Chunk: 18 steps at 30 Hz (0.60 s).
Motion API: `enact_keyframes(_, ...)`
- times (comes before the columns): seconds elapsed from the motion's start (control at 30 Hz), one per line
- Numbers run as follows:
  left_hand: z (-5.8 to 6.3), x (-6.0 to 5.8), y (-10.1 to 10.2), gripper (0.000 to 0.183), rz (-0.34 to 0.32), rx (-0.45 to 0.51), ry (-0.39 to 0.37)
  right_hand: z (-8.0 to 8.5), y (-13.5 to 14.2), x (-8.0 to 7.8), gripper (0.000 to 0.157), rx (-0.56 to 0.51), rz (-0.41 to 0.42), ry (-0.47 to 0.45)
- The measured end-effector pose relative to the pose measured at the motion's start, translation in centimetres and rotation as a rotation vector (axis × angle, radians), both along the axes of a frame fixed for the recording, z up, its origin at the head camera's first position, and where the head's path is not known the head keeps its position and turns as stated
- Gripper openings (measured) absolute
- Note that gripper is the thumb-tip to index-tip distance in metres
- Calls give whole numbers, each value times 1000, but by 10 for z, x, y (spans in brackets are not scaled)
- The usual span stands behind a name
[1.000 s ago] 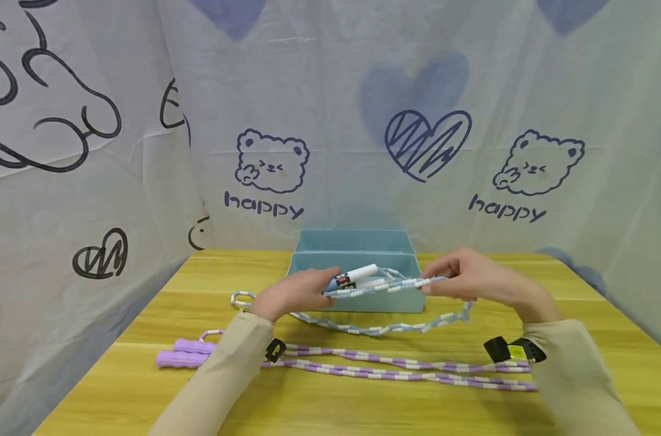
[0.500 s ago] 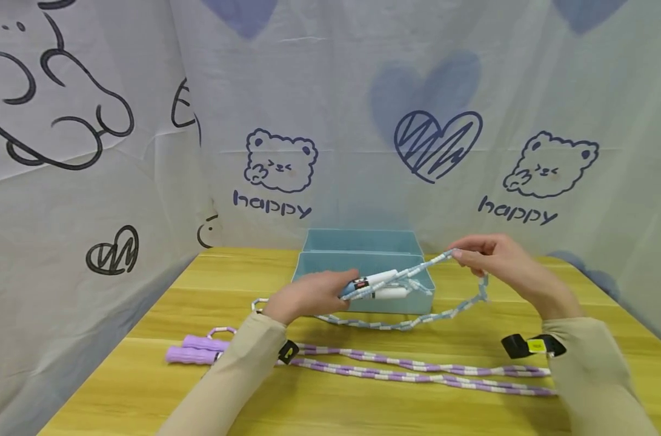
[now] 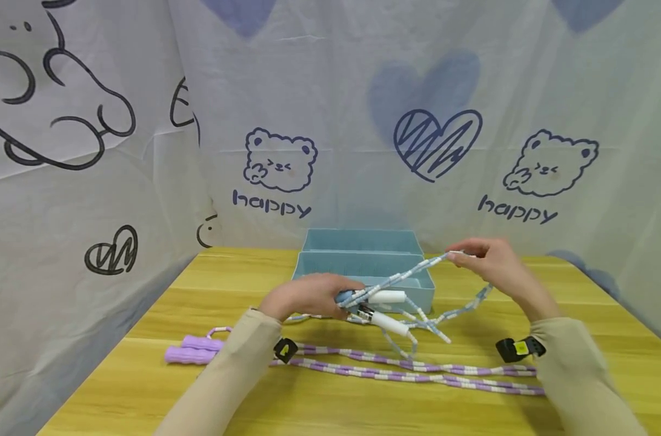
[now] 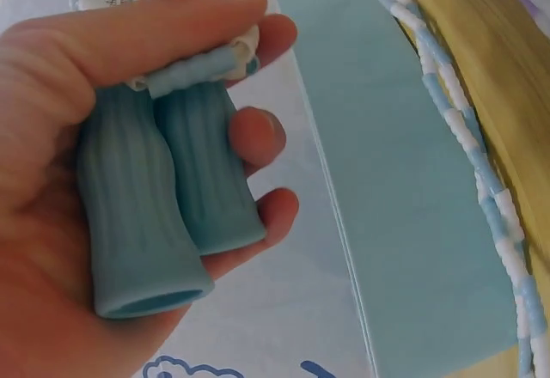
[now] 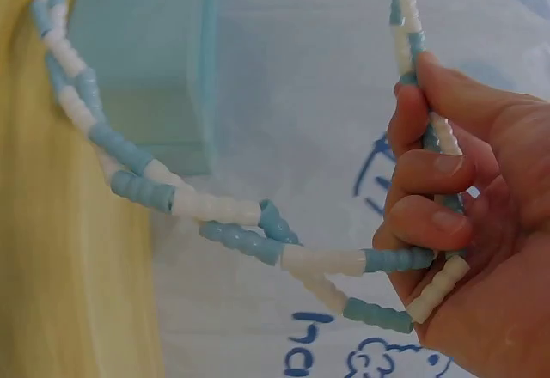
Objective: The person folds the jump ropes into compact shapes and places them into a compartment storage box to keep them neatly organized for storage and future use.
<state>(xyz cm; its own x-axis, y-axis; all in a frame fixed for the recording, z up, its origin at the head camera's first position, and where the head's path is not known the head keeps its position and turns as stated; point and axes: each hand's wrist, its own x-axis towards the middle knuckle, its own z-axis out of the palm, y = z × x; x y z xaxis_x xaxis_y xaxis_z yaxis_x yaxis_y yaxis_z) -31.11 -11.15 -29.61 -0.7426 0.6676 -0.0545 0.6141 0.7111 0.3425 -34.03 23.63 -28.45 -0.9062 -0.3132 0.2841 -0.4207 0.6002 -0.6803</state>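
Observation:
My left hand grips the two ribbed blue handles of a beaded jump rope, with the thumb and fingers curled round them. A short stretch of blue-and-white beads crosses the handles under the thumb. White sleeves at the handles' ends point to the right, and loose cord hangs below them. Higher up and to the right, my right hand pinches the doubled beaded cord between thumb and fingers. The cord runs taut between the hands, and a slack loop drops from the right palm.
Behind the hands, a light blue open box stands at the table's far side. A purple-and-white jump rope lies stretched along the wooden table nearer me, its purple handles at left. A printed curtain hangs behind.
My right hand has moved up and right, drawing the cord away from the left hand. The white sleeves have spread apart, one tipping down, and cord now dangles below them.

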Motion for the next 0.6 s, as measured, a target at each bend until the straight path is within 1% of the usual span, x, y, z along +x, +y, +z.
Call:
enact_keyframes(0.03, 1, 0, 0, 44, -15, 24, -17, -3, 0, -2, 40, 16, -9, 7)
enact_keyframes(0.13, 2, 1, 0, 52, -40, 101, -80, -10, 0, -7, 41, 50, -23, 9)
enact_keyframes(0.23, 3, 2, 0, 66, -39, 144, -123, -16, -1, -10, 40, 78, -30, 16)
enact_keyframes(0.4, 4, 4, 1, 87, -24, 186, -193, -24, -4, -13, 38, 100, -26, 9)
enact_keyframes(0.53, 4, 5, 2, 100, -56, 266, -249, -29, -7, -14, 38, 114, -24, 8)
enact_keyframes(0.6, 4, 4, 3, 102, -86, 286, -246, -31, -8, -15, 38, 118, -26, 6)
